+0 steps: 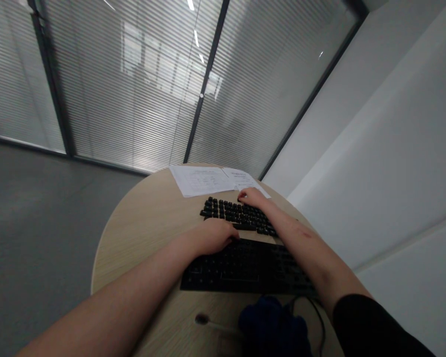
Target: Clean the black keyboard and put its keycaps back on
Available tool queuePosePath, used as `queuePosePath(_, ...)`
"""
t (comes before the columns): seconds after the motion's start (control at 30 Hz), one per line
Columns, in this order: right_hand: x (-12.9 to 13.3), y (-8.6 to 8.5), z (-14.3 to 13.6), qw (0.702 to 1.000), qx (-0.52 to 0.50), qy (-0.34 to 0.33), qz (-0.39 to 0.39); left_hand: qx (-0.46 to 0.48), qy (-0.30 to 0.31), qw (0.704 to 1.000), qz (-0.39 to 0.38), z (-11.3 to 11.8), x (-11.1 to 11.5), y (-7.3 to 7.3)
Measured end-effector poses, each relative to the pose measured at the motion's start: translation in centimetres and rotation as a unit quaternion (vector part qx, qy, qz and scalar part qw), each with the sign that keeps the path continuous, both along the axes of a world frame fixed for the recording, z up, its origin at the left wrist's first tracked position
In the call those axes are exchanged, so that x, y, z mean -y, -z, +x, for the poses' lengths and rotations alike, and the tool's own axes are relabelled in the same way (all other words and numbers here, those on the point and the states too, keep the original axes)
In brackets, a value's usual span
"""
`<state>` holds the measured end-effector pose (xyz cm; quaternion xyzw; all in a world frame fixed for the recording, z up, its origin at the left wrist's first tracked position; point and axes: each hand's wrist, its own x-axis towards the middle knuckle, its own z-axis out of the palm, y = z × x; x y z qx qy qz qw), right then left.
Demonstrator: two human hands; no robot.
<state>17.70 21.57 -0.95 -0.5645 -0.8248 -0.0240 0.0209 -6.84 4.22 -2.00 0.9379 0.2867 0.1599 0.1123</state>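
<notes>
Several rows of loose black keycaps (241, 214) lie on the round wooden table. Just in front of them is a flat black keyboard (241, 267), its key area apparently bare of caps, though the picture is dark there. My left hand (216, 235) is curled over the keyboard's far edge, fingers bent down and the thumb side hidden. Farther off, at the back row of keycaps, my right hand (252, 197) is closed in a pinch on a small black keycap (239, 200). My right forearm passes over the right ends of both the rows and the keyboard.
Printed sheets of paper (204, 180) lie at the table's far edge. Near me are a brush (202, 319) with a pale handle, a dark blue cloth bundle (275, 322) and a black cable (321, 325). A glass partition (134, 99) and white wall (394, 148) stand beyond.
</notes>
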Motion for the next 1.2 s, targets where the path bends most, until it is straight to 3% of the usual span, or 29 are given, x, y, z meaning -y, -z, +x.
queuePosePath(0.17, 0.9, 0.2, -0.7, 0.999, -0.024, 0.0, 0.027, 0.004, 0.002, 1.0, 0.012, 0.0, -0.1, 0.2)
queuePosePath(0.33, 3.0, -1.0, -0.7, 0.991, -0.107, -0.004, 0.082, -0.009, -0.017, 1.0, 0.016, -0.1, 0.3, -0.3)
queuePosePath(0.47, 8.2, -0.9, 1.0, 0.974, -0.205, -0.009, 0.099, -0.037, -0.012, 0.999, -0.007, -0.1, 0.4, -0.8)
queuePosePath(0.6, 15.1, 0.9, 2.7, 0.918, -0.393, -0.04, -0.015, -0.028, -0.018, 0.999, -0.016, 0.1, 0.2, -0.6)
queuePosePath(0.7, 18.3, 2.2, 2.5, 0.899, -0.431, -0.048, -0.058, -0.018, -0.03, 0.999, -0.02, 0.1, 0.2, -0.4)
queuePosePath(1.2, 19.4, 4.2, 1.2, 0.895, -0.432, -0.115, -0.016, 0.017, -0.017, 0.999, -0.048, -0.4, -0.6, 0.8)
